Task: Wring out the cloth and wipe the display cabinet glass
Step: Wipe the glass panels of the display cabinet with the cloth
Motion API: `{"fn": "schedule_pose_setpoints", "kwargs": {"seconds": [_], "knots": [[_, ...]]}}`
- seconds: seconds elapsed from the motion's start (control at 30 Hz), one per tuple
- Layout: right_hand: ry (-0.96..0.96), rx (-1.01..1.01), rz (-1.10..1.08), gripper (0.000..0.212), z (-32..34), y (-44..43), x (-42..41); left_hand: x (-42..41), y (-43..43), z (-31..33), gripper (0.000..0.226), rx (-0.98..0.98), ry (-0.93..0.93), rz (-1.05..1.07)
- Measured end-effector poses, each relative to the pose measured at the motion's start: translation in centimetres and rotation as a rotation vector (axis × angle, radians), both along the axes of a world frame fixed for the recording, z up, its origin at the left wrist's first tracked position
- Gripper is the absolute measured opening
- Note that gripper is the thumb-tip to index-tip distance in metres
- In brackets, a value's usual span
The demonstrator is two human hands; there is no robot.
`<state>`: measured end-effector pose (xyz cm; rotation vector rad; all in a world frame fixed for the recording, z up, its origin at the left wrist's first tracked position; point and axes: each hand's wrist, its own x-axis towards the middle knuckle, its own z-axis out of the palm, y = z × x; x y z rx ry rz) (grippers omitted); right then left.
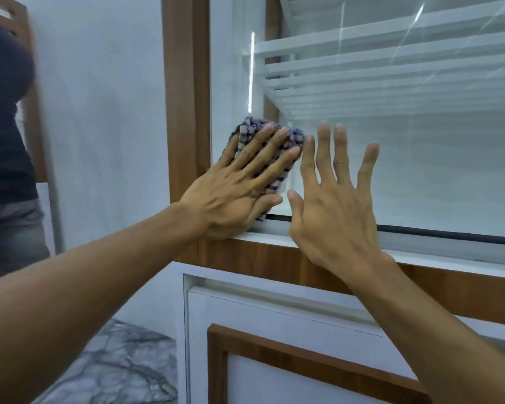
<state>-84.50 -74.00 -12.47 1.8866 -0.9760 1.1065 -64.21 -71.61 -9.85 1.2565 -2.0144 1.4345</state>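
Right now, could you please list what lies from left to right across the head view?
Person in dark shirt → white wall → wooden cabinet frame → left hand on checked cloth → right hand on glass.

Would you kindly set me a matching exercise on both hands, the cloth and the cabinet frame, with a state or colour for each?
Things:
1. left hand
2. right hand
3. cloth
4. cabinet frame

States and colours:
a. blue-and-white check
b. spread open, holding nothing
c. brown wood
d. presses the cloth to the glass with straight fingers

Pairs: 1-d, 2-b, 3-a, 4-c.
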Motion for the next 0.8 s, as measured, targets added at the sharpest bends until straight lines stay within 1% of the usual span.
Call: {"fn": "schedule_pose_setpoints", "kwargs": {"seconds": [0.1, 0.13, 0.17, 0.23, 0.33, 0.47, 0.53, 0.63, 0.7, 0.8], "knots": [[-0.015, -0.018, 0.046, 0.071, 0.8, -0.3, 0.8, -2.5, -0.4, -0.6, 0.071, -0.032, 0.434, -0.105], [-0.029, -0.02, 0.064, 0.071, 0.8, -0.4, 0.9, -3.2, -0.5, -1.1, 0.072, -0.043, 0.525, -0.128], [-0.04, -0.021, 0.085, 0.071, 0.8, -0.4, 0.8, -3.6, -0.5, -1.7, 0.073, -0.039, 0.577, -0.138], [-0.039, -0.028, 0.12, 0.071, 0.8, -0.3, 0.5, -3.6, -0.2, -3.2, 0.075, 0.02, 0.607, -0.133], [-0.027, -0.057, 0.135, 0.073, 0.8, -0.4, 0.2, -2.9, 0.2, -3.2, 0.077, 0.078, 0.553, -0.129], [0.004, -0.153, 0.151, 0.066, 3.2, -1.2, 0.8, -3.3, -0.9, 0.7, 0.075, -0.058, 0.555, -0.147], [0.027, -0.189, 0.169, 0.064, 6.2, -1.5, 1.3, -3.6, -1.9, 3.0, 0.07, -0.156, 0.581, -0.168], [0.045, -0.201, 0.183, 0.063, 12.7, -1.8, 2.6, -4.0, -3.2, 8.1, 0.065, -0.264, 0.658, -0.187], [0.05, -0.201, 0.176, 0.064, 17.4, -1.9, 3.3, -3.8, -3.7, 12.5, 0.064, -0.291, 0.681, -0.193], [0.077, -0.177, 0.176, 0.069, 24.7, -2.2, 3.9, -3.0, -3.9, 19.6, 0.063, -0.303, 0.653, -0.234]]}}
